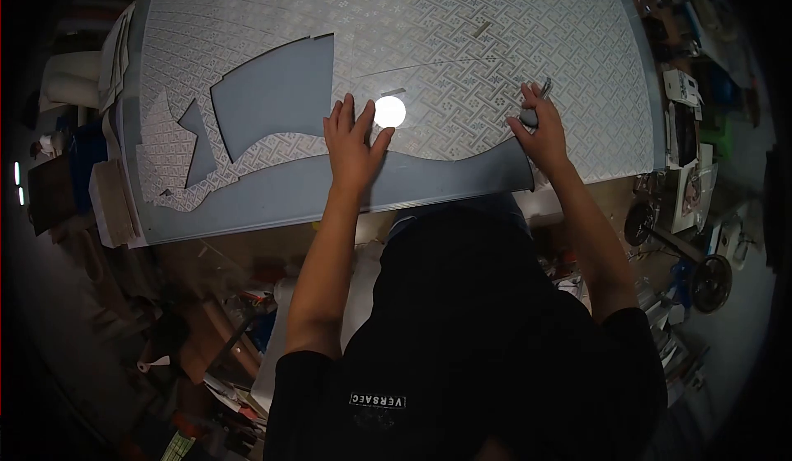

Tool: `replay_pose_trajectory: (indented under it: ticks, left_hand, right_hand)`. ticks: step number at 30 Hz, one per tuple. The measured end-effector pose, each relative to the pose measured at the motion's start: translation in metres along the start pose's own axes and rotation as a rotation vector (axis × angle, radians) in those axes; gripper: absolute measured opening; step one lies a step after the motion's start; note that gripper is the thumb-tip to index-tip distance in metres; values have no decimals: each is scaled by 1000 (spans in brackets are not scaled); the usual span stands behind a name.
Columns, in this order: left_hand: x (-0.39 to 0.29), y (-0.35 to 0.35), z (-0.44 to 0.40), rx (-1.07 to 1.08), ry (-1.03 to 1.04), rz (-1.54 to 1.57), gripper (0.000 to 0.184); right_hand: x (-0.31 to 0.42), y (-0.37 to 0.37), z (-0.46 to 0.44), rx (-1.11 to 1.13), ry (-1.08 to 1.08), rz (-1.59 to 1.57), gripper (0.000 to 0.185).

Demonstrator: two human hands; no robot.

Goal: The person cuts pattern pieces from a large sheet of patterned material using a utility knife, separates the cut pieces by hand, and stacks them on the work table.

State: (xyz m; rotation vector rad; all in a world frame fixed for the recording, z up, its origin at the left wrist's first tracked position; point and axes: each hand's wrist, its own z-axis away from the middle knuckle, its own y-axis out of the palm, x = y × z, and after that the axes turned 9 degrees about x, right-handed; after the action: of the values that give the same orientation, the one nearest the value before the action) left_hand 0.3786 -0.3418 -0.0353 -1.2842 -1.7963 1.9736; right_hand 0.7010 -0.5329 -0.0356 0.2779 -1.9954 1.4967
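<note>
The table (445, 182) shows along the patterned sheet's (462, 118) curved near edge; left hand (355, 149) lies open there, right hand (548, 132) grasps a gray tool (529, 118).

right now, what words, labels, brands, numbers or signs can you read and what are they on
"VERSAEC", upside down in this view, on the label of the black shirt; its last two letters are uncertain.
Below it, a faint print, too blurred to read.
None readable on the patterned sheet or grey tool.
Any on the surrounding clutter is too small or dark.
</note>
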Motion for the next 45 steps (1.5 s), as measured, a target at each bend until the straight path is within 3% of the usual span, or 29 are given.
replay_pose_trajectory:
  ticks: [5,14,24,26,29,42,45]
  left_hand:
    - [-1,2,0,-5,6,-67,56]
    - [-1,3,2,1,-25,-16,57]
    - [1,3,0,-8,-33,5,59]
    - [0,3,0,0,-27,12,59]
    - [0,2,1,4,-32,-1,59]
    - [0,1,1,15,-43,-22,58]
    - [-1,2,0,9,-35,-22,58]
  right_hand:
    - [-3,2,2,2,60,-92,32]
    - [-3,5,5,-30,50,-90,44]
    - [-9,6,7,-58,-4,-97,35]
    - [-4,7,8,-48,92,-245,36]
    - [2,2,1,7,37,-42,37]
    - [5,1,3,37,77,-66,35]
    - [-2,3,5,14,78,-75,43]
